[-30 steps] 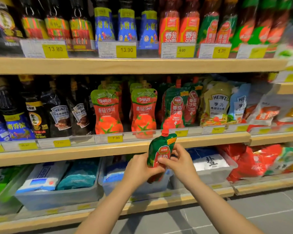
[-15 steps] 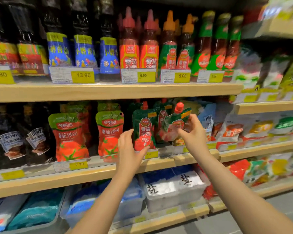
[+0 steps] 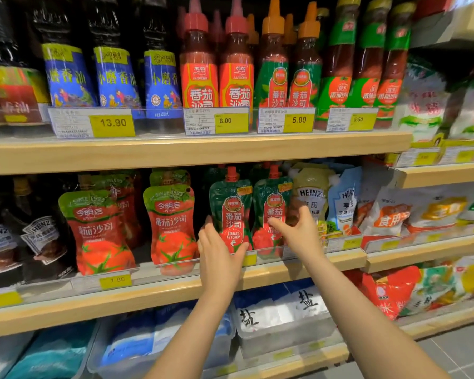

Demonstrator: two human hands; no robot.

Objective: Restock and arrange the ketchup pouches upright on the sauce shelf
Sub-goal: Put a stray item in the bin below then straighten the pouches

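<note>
Two green ketchup pouches with red caps stand upright side by side on the middle shelf (image 3: 148, 295), behind its clear front rail. My left hand (image 3: 219, 255) grips the lower left of the left pouch (image 3: 231, 212), thumb across its front and fingers at its left edge. My right hand (image 3: 298, 231) has its fingers spread; the index finger lies on the front of the right pouch (image 3: 270, 203) and the palm is at that pouch's right side.
Red and green tomato pouches (image 3: 173, 228) stand to the left, Heinz pouches (image 3: 309, 198) to the right. Ketchup bottles (image 3: 199, 75) fill the upper shelf. Clear bins of salt bags (image 3: 282, 310) sit on the shelf below. Dark Heinz sauce bottles (image 3: 43, 242) stand far left.
The pouch that both hands held below the shelf went up onto the middle shelf and now stands upright. My right hand has loosened from it; my left moved to the neighbouring pouch.
</note>
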